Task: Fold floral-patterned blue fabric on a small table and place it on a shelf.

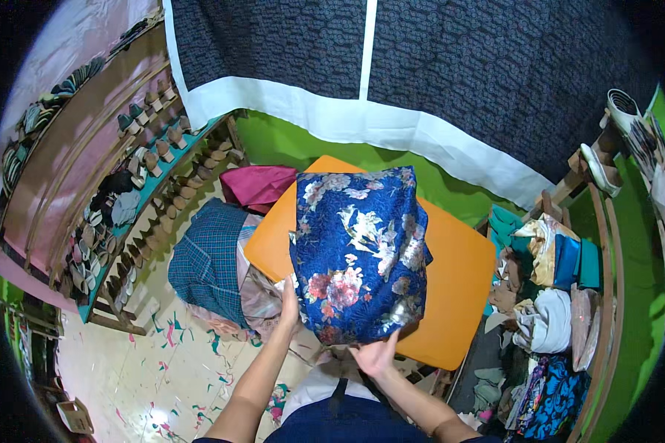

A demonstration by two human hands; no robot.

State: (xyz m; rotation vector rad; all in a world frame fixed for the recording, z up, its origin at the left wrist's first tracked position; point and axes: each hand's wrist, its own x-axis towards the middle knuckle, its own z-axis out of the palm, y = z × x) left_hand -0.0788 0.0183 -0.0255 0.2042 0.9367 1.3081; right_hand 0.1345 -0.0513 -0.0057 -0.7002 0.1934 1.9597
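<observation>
A blue shiny cloth with a floral pattern [358,255] lies folded or bunched over an orange tabletop [458,280] in front of me. Along its left edge, my left hand [290,303] grips the cloth, with the fingers pointing away from me and partly hidden by it. At the near edge, my right hand [377,356] takes hold from below; some of its fingers are covered by the fabric. Whether the cloth rests fully on the tabletop or is partly lifted, I cannot tell.
Left of the table sit a dark checked cloth bundle [210,258] and a magenta cloth [257,186]. Further left stands a rack of shoes [137,214]. Folded fabrics [543,321] fill a wooden shelf on the right. Coloured scraps litter the tiled floor [118,369]. A dark curtain [451,81] hangs behind.
</observation>
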